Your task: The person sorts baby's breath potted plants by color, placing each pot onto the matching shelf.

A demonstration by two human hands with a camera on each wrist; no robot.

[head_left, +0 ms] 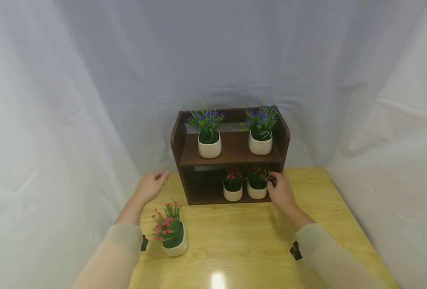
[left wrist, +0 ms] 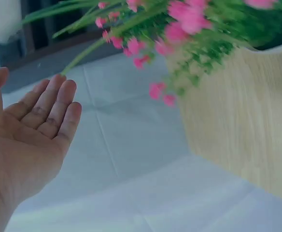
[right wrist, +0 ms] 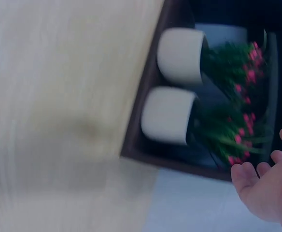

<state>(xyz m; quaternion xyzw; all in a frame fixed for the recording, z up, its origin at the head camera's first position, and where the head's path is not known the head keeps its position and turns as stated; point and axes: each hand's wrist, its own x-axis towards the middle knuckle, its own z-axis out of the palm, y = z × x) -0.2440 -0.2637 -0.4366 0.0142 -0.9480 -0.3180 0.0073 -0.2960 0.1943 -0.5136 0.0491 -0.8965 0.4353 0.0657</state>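
Observation:
My left hand hovers left of a dark brown two-tier shelf, fingers loosely bent and holding nothing. Below it, on the table, stands a white pot of pink flowers; the blooms spread beside the hand in the left wrist view. At the shelf's right side is my right hand, thumb and fingers apart. Its fingertips overlap the leaves of the right-hand red-flowered pot on the lower tier. Close beside that pot is another red-flowered pot. In the right wrist view, the right palm is bare.
Two white pots with purple flowers stand on the upper tier, one at left and one at right. The shelf rests at the back of a light wooden table. Pale curtains hang behind and along both sides.

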